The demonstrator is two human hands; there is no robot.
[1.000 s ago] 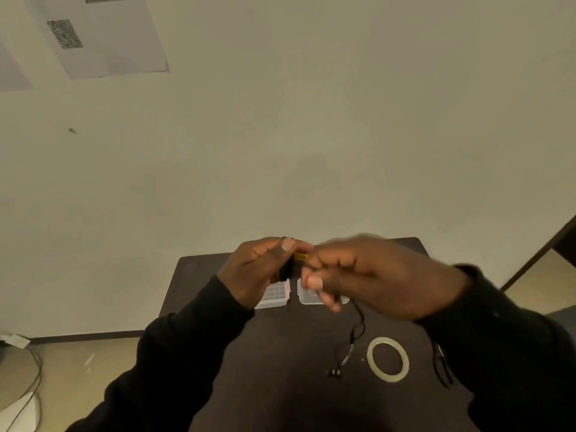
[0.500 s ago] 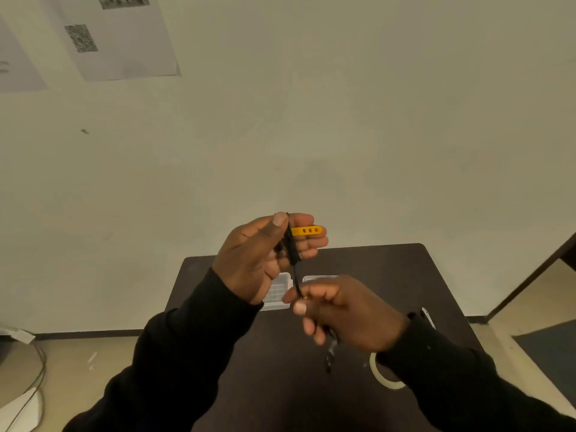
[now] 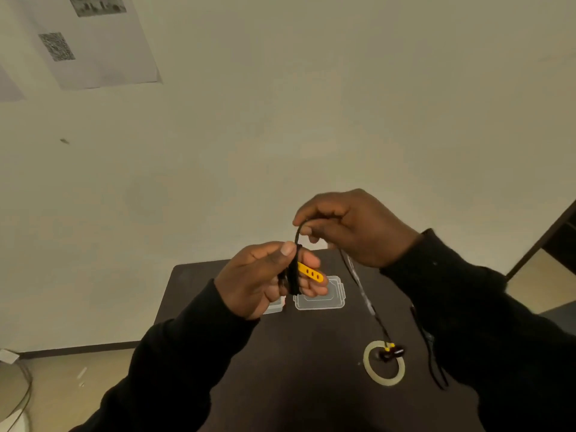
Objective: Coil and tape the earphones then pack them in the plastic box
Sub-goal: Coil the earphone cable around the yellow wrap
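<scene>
Several turns of black cable already sit bunched in the left hand (image 3: 268, 275), thumb and fingers curled around the coil of the earphones (image 3: 293, 277) at frame centre, with a yellow strap sticking out past the fingertips. Just above it, the right hand (image 3: 355, 226) pinches the free cable, whose tail drops toward lower right, the earbuds hanging over the tape roll (image 3: 384, 363) on the dark worktop (image 3: 218, 338). To wind well, I'd judge each loop should be kept the same size and lightly taut, the left thumb pinning every turn, so the bundle fits the plastic box (image 3: 321, 294) lying open below the left fingers.
</scene>
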